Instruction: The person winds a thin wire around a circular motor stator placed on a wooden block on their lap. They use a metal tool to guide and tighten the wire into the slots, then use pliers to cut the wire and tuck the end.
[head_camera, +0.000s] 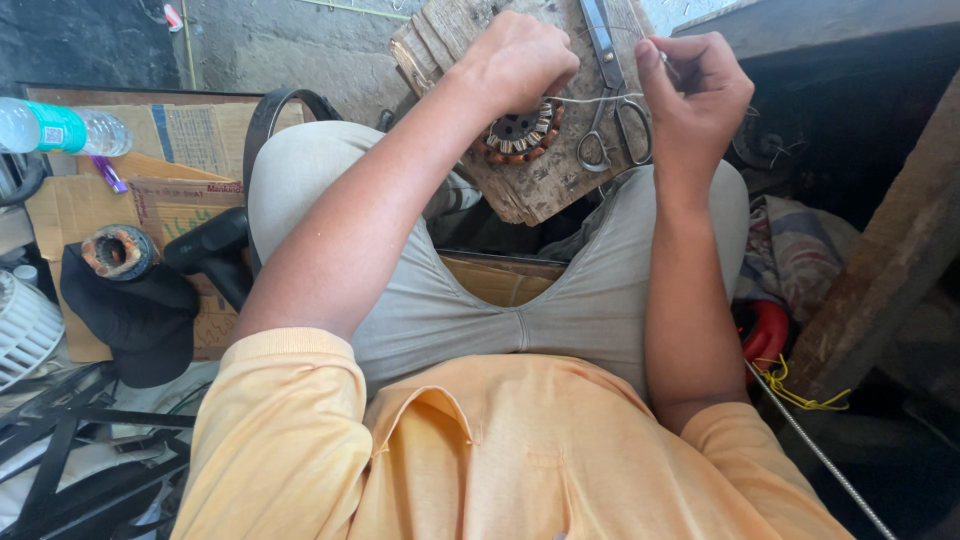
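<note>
Worn wooden board (540, 190) across lap as landmark. Motor stator with copper windings (520, 135) at board centre. Left hand (515, 60) clenched over stator top, pressing it down. Right hand (695, 95) just past board's right edge, fingers pinched on thin string (600, 98) stretched taut from stator. Scissors (610, 90) flat on board, between both hands, string passing over them. Second stator (118, 250) well left of board, on cardboard (180, 205).
</note>
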